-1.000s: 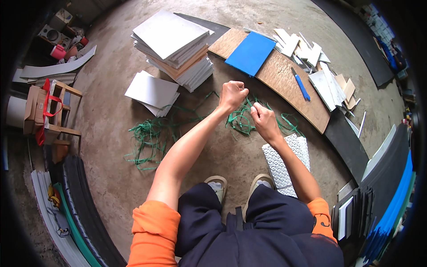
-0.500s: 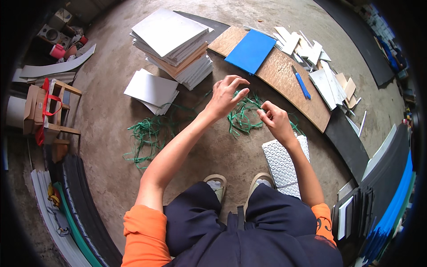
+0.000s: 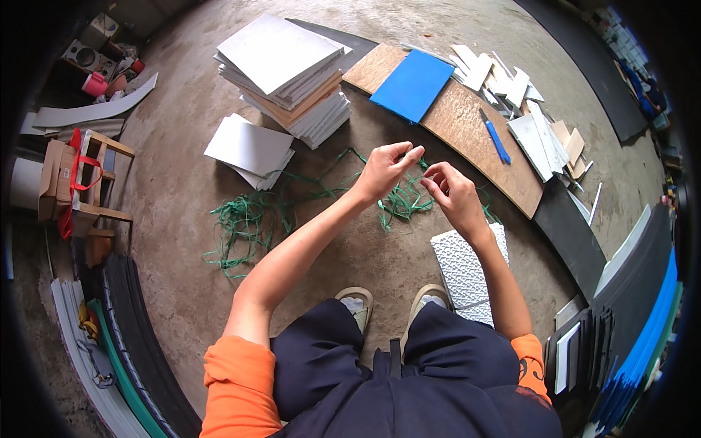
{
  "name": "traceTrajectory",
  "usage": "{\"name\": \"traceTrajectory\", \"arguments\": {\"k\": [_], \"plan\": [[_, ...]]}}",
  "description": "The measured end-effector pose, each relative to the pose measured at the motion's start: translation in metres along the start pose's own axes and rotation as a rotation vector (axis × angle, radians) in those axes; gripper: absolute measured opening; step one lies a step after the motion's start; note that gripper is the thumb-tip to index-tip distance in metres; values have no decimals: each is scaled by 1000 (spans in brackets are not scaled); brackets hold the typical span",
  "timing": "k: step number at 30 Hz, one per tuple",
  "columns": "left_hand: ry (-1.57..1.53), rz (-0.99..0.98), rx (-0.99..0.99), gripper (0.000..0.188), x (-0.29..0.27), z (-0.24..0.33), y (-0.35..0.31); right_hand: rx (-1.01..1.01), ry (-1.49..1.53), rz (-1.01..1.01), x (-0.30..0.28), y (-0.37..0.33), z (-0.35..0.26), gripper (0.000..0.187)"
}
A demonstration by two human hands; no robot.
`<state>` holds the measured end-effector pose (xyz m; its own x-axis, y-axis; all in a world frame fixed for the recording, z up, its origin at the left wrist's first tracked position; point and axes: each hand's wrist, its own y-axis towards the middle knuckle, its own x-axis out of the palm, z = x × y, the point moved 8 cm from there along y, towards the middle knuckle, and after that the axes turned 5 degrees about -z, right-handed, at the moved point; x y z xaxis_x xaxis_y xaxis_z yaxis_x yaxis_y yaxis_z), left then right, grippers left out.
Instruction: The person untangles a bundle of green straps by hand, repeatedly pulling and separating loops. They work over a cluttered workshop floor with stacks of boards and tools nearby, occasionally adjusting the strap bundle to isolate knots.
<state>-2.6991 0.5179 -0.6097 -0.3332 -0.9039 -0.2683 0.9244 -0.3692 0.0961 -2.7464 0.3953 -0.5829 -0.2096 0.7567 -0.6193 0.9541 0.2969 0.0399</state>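
Observation:
My left hand has its thumb and forefinger pinched together, with green plastic string at the fingertips. Close by on the right, my right hand has its fingers curled around the string, though the grip itself is partly hidden. A loose tangle of green string lies on the floor below both hands. Thin strands stretch left to a bigger heap of green string. Ahead of the hands, a blue sheet rests on a brown board, and a blue-handled cutter lies on that board.
A tall stack of white and brown sheets stands at far left, with a smaller white pile before it. White offcuts lie at right. A textured white slab is by my right foot. Dark panels lean at the right.
My left hand has come down and right, closer to my right hand, and its open fingers have pinched together. My right hand has barely moved. Strands on the left lie more visibly.

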Motion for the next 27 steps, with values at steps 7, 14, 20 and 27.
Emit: {"name": "traceTrajectory", "arguments": {"k": [7,14,20,27], "plan": [[-97,31,54,38,0,0,1,-71,-121,128,-6,4,-7,13],[-62,-20,92,19,10,23,-6,-120,-274,205,-16,3,-12,13],[-2,-64,43,16,14,19,0,-208,-454,294,-20,0,-15,16],[-68,-55,17,12,16,17,1,-186,-447,360,-27,1,-11,17]]}}
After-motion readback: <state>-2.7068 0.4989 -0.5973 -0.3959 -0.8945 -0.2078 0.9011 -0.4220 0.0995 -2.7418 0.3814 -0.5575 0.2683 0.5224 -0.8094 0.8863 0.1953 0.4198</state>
